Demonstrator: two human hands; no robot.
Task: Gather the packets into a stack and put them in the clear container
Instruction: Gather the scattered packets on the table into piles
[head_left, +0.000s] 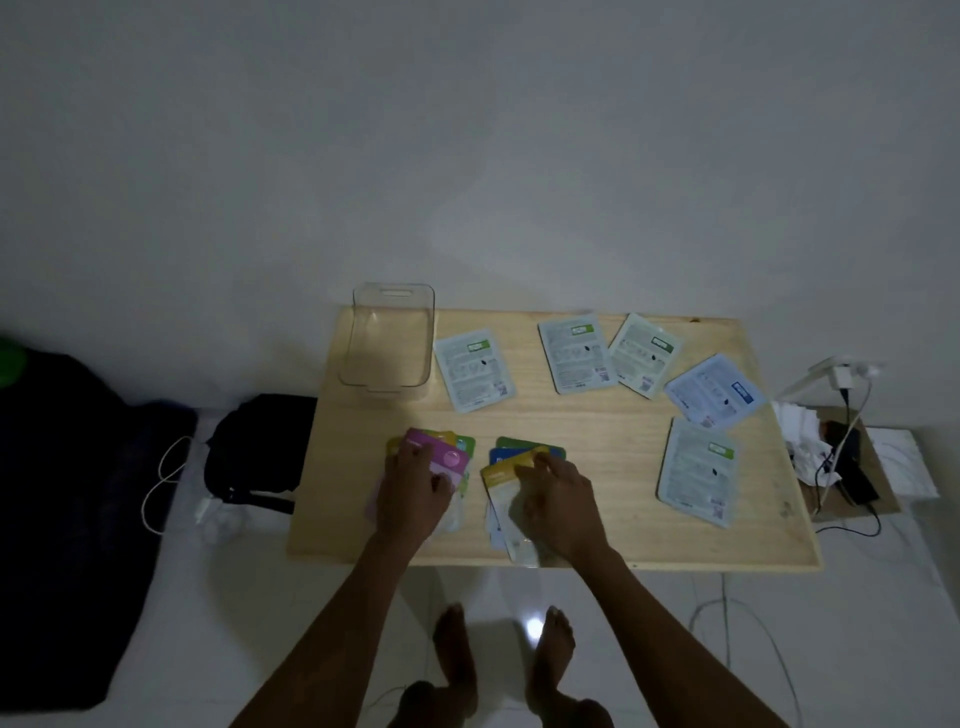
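On a low wooden table (582, 415) lie several flat packets. My left hand (413, 493) presses down on a fanned pile topped by a pink packet (441, 454) near the front left. My right hand (558, 501) rests on a second pile topped by a yellow packet (506, 475), with blue and green ones beneath. Several pale packets lie face down farther off: one (474, 370) beside the container, two (576, 354) (644, 354) at the back, one with a blue label (714, 391) and one (698, 470) at the right. The clear container (387, 343) stands empty at the back left corner.
A black bag (260, 447) and a white cable (166, 483) lie on the floor left of the table. Right of it are a wall plug with a charger (841, 376), cables and crumpled white paper (800, 431). My bare feet (504, 660) stand below the front edge.
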